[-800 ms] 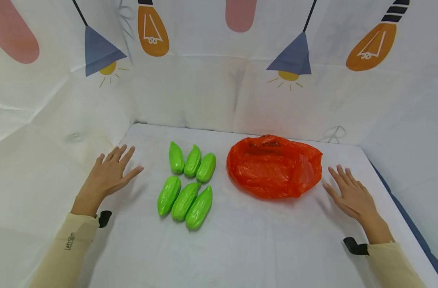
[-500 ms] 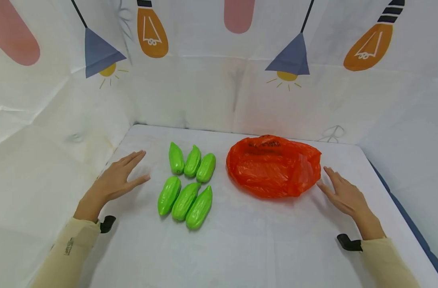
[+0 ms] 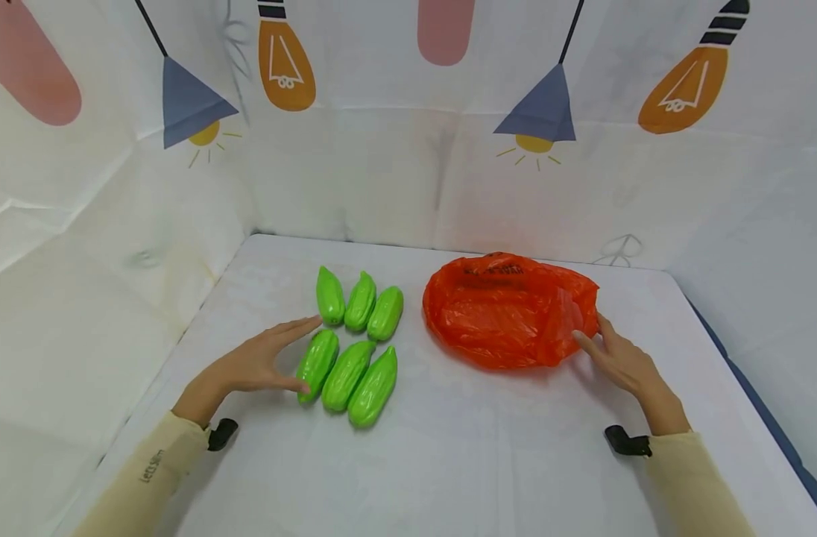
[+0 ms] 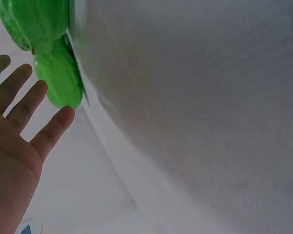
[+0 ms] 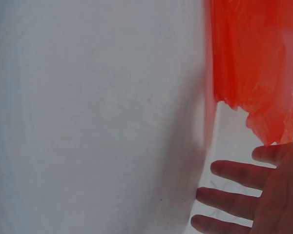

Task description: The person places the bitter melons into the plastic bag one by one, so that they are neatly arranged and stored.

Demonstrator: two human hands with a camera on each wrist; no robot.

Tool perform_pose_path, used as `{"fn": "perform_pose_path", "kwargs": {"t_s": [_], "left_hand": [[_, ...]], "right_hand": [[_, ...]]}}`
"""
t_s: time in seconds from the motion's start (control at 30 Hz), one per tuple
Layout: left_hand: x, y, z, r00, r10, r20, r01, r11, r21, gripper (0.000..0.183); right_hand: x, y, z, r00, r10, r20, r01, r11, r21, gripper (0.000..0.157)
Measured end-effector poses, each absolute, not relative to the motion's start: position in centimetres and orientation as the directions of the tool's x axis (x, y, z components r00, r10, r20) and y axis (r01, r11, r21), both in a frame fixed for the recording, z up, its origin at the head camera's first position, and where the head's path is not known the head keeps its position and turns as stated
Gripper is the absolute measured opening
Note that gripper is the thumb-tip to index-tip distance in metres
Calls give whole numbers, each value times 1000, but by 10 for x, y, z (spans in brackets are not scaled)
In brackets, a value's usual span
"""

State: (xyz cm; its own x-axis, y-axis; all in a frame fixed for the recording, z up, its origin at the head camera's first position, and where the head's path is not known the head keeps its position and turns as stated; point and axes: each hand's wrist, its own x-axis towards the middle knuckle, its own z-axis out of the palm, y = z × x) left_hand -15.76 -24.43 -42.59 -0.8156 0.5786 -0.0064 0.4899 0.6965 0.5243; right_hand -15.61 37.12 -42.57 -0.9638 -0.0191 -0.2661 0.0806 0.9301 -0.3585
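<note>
Shifted inward from edges of tabletop: my left hand, spread, empty, beside green vegetables; right hand, straight-fingered, ungripping, at bag. Bag looks light, flimsy: pinch rim.

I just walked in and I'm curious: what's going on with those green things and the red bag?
A person is working bare-handed at a white table. The left hand is at the left side of six green vegetables, which lie in two rows of three. The right hand is at the right edge of a red plastic bag. Neither grip is closed; I can't tell whether either is touching anything.
</note>
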Motion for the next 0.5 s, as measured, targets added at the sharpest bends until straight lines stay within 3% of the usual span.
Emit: {"fn": "perform_pose_path", "kwargs": {"t_s": [0.23,0.5], "left_hand": [[-159,-237,-432,-749,661,42,581,626,520,109],[-157,-235,-429,-740,673,-2,574,632,521,117]], "right_hand": [[-158,369,-422,-945,-17,-326,107,928,-357,100],[-159,369,-417,-928,-32,-370,119,919,-377,102]]}}
